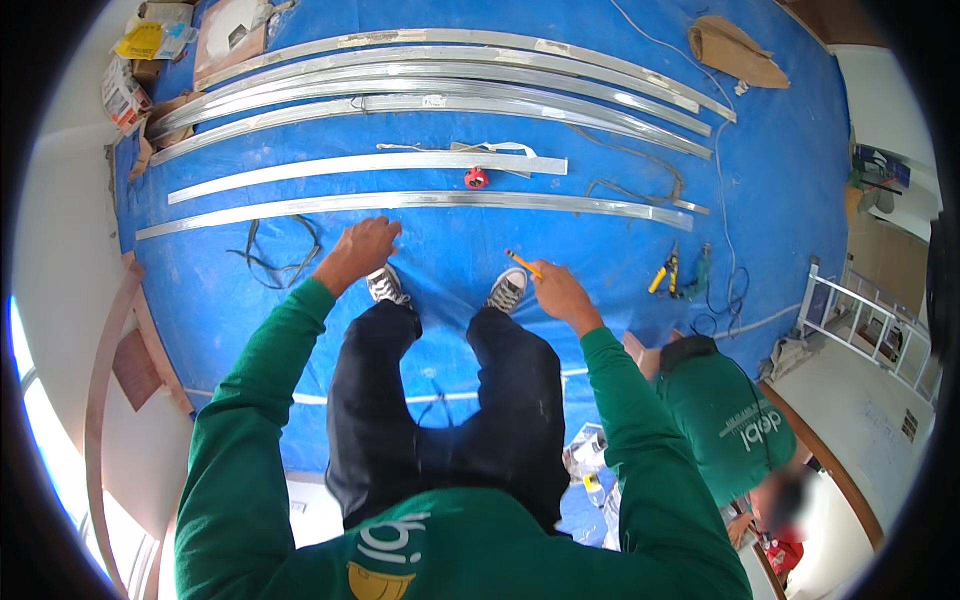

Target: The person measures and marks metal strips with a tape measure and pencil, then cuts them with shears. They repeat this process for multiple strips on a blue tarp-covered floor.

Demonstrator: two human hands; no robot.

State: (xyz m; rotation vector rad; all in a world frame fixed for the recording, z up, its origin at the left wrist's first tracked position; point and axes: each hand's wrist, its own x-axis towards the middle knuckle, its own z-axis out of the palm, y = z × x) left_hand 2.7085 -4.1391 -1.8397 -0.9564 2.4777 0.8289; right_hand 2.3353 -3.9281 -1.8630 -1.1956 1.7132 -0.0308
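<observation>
My right hand [562, 296] is closed around an orange pencil [520, 263], whose dark tip points up and left. Loosely bent, with fingers slightly apart, my left hand [360, 252] hovers over the near side of a long metal profile [400, 200]; nothing shows in it. This profile lies crosswise on the blue floor sheet [440, 255], just beyond my shoes. A shorter metal strip [350, 174] lies behind it. The red tape measure [476, 178] sits by that strip's right part, apart from both hands.
Several long metal profiles [430, 85] lie farther back. Yellow-handled pliers [664, 273] and a green-and-black tool [698, 275] with a cord lie at right. A co-worker in green [720, 415] crouches beside my right arm. A white ladder [870, 320] stands at right; a dark strap [280, 262] lies at left.
</observation>
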